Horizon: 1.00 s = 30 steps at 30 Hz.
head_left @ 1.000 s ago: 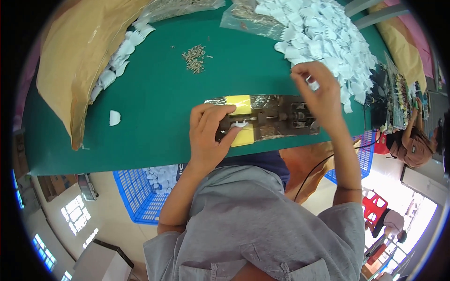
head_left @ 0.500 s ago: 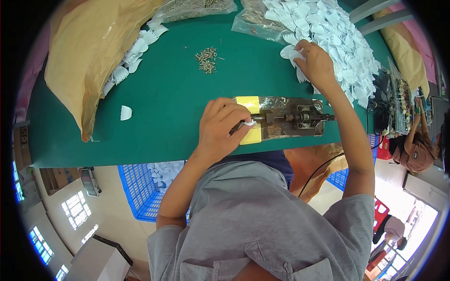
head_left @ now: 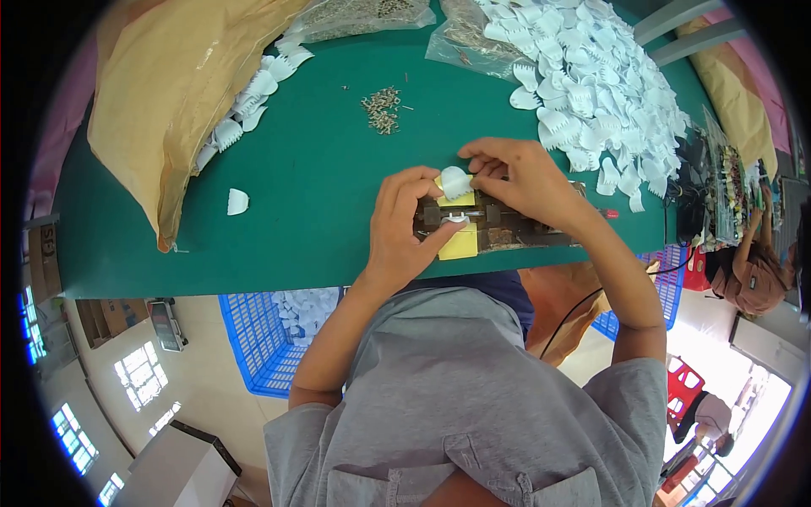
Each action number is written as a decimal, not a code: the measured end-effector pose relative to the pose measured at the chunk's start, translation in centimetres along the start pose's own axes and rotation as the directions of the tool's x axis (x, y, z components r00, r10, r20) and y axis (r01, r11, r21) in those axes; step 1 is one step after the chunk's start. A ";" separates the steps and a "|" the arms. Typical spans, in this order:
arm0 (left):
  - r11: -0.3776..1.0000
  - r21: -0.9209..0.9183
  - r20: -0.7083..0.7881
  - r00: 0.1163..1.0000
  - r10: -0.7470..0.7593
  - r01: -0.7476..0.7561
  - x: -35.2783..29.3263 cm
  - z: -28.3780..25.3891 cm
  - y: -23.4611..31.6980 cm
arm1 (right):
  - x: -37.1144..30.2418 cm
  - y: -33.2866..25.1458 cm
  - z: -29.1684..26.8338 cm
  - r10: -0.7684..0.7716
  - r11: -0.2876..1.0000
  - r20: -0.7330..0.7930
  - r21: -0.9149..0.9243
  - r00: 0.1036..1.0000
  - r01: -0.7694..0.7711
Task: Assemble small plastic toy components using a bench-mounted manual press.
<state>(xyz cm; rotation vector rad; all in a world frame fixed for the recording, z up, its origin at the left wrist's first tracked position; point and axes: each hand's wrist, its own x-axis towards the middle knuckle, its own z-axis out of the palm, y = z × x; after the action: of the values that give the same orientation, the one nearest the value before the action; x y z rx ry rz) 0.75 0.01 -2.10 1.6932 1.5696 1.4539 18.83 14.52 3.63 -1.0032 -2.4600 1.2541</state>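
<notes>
Two white plastic pieces lie between my hands, above a small brown clamping device (head_left: 515, 228) with yellow pads. The upper white plastic piece (head_left: 456, 182) is rounded, with my right hand (head_left: 528, 182) pinching its right edge between thumb and fingers. The fingertips of my left hand (head_left: 401, 215) meet that piece's left side. Below it, the thumb of the same hand presses a second white piece (head_left: 456, 218), with small prongs showing, at the device's middle. The curled fingers partly hide the device's left end.
A large heap of white scalloped pieces (head_left: 591, 93) covers the far right. Small metal pins (head_left: 383, 110) lie mid-table near clear bags of pins (head_left: 363, 15). A yellow-brown sack (head_left: 169, 101) spills pieces at left, near a single white piece (head_left: 237, 202). Blue baskets (head_left: 245, 346) stand below.
My right hand has come from the heap to the device with a white piece. My left hand has opened wider, its fingers reaching that piece while its thumb stays low.
</notes>
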 end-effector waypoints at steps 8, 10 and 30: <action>1.000 0.010 -0.106 0.994 -0.017 0.018 -0.4 0.5 0.1 | 2.1 0.2 0.3 -0.144 0.978 0.057 -0.142 0.988 0.151; 0.998 -0.034 -0.104 0.993 -0.062 0.059 -0.6 0.5 0.1 | 2.3 0.2 0.6 -0.119 0.987 0.087 -0.096 0.989 0.128; 0.988 -0.096 0.016 0.993 -0.116 0.117 -1.1 0.6 -0.6 | -1.7 -2.5 0.6 -0.016 0.992 0.109 0.127 0.994 0.002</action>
<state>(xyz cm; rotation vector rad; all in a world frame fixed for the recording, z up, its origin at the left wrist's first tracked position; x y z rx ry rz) 1.19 -0.61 -3.32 1.5262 1.5397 1.4357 18.65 12.05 5.38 -0.9131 -2.4245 1.4797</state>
